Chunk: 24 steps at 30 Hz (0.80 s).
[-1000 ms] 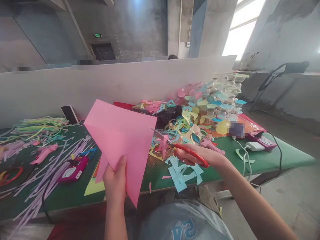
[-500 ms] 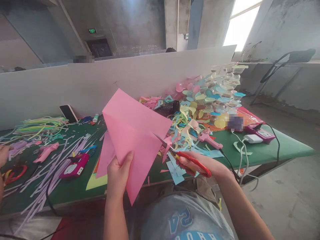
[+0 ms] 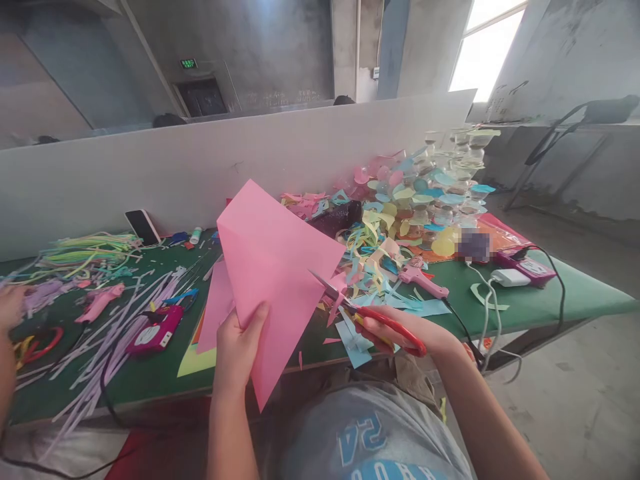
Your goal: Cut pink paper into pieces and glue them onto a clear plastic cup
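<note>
My left hand point(image 3: 239, 347) pinches a folded pink paper sheet point(image 3: 273, 267) near its lower edge and holds it up over the table's front edge. My right hand point(image 3: 400, 330) grips red-handled scissors point(image 3: 373, 313). Their blades point left and touch the sheet's right edge. A small pink scrap hangs by the blades.
The green table point(image 3: 530, 307) carries piles of coloured paper scraps point(image 3: 380, 247), pale paper strips point(image 3: 100, 320), a pink glue gun point(image 3: 420, 277), a phone point(image 3: 143, 227), a charger and cables point(image 3: 505, 277). A white partition point(image 3: 200, 167) stands behind. Another person's hand point(image 3: 10, 307) shows at the far left.
The pink sheet has turned and shifted right toward the scissors. My right hand has dropped slightly, with the blades now at the sheet's edge. The view has tilted a little downward.
</note>
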{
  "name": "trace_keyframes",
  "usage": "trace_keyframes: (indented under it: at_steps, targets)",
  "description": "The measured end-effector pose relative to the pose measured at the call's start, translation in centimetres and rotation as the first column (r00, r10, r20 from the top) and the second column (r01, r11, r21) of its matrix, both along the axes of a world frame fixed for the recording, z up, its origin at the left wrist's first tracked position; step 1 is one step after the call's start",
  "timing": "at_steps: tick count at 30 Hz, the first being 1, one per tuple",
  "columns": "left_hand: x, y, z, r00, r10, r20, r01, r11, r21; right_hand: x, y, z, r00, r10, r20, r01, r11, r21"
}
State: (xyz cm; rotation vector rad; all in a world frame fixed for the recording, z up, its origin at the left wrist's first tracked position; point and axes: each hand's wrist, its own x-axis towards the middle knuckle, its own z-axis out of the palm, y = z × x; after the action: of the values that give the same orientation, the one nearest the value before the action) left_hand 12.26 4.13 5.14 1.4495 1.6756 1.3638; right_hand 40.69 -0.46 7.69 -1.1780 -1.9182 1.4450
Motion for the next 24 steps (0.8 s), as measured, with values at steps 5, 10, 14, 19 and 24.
trace_keyframes:
  at_steps: [5, 10, 14, 19, 24]
  targets:
    - [0.1, 0.0, 0.2, 1.0, -0.025, -0.011, 0.025, 1.0, 0.006, -0.1, 0.0, 0.2, 1.0, -0.011, -0.01, 0.011, 1.0, 0.009]
    - [0.2, -0.1, 0.5, 0.999, -0.05, 0.008, 0.05, 0.999, -0.016, -0.1, 0.0, -0.1, 1.0, -0.026, 0.008, 0.026, 1.0, -0.008]
    - [0.2, -0.1, 0.5, 0.999, -0.05, 0.015, 0.05, 0.998, -0.041, 0.1, 0.1, -0.4, 1.0, -0.024, 0.006, 0.024, 1.0, -0.013]
    - [0.0, 0.0, 0.0, 0.999, -0.036, 0.021, 0.036, 0.999, -0.026, 0.2, 0.2, -0.8, 1.0, -0.019, -0.008, 0.019, 0.999, -0.038]
    - [0.0, -0.1, 0.2, 0.999, -0.03, 0.043, 0.031, 0.999, -0.031, 0.1, 0.5, -1.3, 0.998, -0.039, -0.054, 0.034, 0.995, -0.089]
